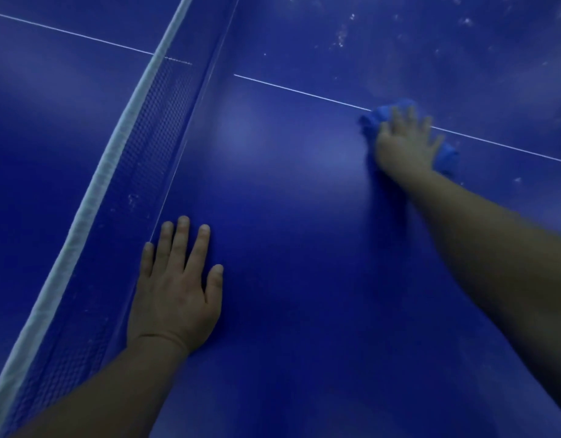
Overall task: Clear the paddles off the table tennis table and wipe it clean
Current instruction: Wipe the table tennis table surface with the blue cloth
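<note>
Left hand [175, 295] flat on table [288, 248]; right hand [402, 143], blurred, presses cloth [446, 156].

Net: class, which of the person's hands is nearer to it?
Left. The left hand lies flat on the table beside the net; the right hand presses a cloth far from it.

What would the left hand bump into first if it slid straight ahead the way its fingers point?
Probably the dark mesh net with its white top band: the left hand lies flat on the blue table, fingers angled toward it.

Deep blue table [304, 248] with white lines, brighter blue cloth [375, 120], white-edged mesh net [140, 147].
</note>
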`<state>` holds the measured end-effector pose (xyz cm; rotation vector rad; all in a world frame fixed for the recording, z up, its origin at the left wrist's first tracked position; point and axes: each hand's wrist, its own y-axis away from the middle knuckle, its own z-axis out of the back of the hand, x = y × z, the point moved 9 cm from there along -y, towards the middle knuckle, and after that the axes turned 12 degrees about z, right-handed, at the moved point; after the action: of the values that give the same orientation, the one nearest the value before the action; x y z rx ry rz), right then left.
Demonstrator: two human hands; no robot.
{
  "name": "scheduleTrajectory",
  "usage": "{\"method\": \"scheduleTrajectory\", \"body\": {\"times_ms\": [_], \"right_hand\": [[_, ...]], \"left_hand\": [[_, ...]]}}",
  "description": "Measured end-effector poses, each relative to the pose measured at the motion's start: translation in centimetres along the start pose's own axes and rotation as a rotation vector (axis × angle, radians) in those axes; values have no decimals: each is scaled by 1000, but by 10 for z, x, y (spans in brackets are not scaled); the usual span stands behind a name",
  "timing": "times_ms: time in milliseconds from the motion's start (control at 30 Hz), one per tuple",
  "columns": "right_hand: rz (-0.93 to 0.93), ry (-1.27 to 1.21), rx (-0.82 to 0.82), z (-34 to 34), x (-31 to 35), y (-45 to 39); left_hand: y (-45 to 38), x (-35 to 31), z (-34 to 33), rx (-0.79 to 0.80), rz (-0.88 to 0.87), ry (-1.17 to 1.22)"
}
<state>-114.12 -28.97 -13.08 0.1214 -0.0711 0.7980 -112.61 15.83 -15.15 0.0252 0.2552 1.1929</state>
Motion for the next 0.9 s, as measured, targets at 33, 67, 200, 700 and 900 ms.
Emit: {"method": "scheduleTrajectory", "body": {"times_ms": [33, 67, 200, 700, 900], "right_hand": [[-156, -43, 2, 4, -30, -3], [-260, -80, -2, 4, -42, -2], [114, -62, -43, -11, 70, 27], [428, 31, -2, -16, -13, 121], [394, 82, 31, 8, -61, 25]], "left_hand": [[-1, 0, 0, 2, -2, -2], [-1, 0, 0, 5, -7, -2], [-1, 1, 0, 5, -12, -15], [0, 0, -3, 32, 0, -23], [-2, 1, -1, 31, 16, -36]]}}
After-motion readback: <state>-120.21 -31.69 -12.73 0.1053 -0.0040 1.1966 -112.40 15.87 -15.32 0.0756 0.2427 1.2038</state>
